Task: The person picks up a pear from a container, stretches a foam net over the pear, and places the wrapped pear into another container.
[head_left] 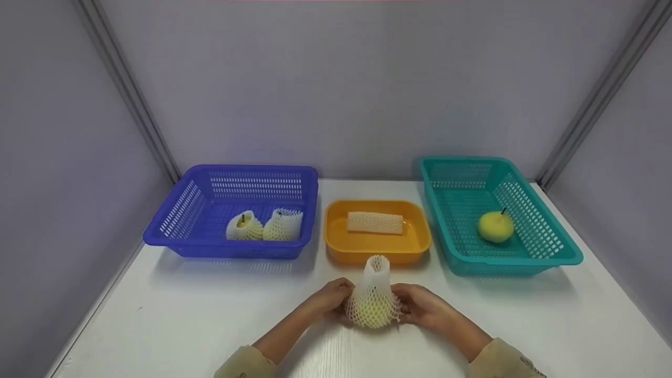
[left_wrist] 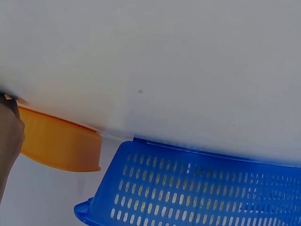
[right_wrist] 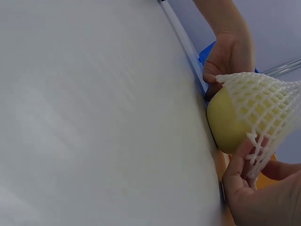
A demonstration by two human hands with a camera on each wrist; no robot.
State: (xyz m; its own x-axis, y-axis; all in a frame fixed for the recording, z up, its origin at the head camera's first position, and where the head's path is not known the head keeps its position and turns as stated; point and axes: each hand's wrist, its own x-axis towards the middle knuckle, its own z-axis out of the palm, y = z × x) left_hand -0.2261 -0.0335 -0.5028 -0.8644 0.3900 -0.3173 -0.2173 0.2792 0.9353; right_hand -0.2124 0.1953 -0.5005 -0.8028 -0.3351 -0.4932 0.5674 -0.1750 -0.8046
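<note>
Left hand [head_left: 333, 299] and right hand [head_left: 424, 307] are pinching the white foam net [head_left: 377, 283] by its rim, and it's draping over a yellow pear [right_wrist: 222, 121], lower centre of the head frame, below the orange tray [head_left: 341, 255].

Yellow pear [right_wrist: 223, 121] (partly in netting [right_wrist: 258, 98])

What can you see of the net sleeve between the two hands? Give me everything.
The net sleeve is white, diamond-patterned open mesh that looks like soft foam. It is upright, with a narrow, open-mouthed neck on top, and flares out over a yellow-green pear. The right-wrist view shows the pear's lower part bare beyond the mesh's ragged rim. The left hand and right hand pinch that rim at either side.
</note>
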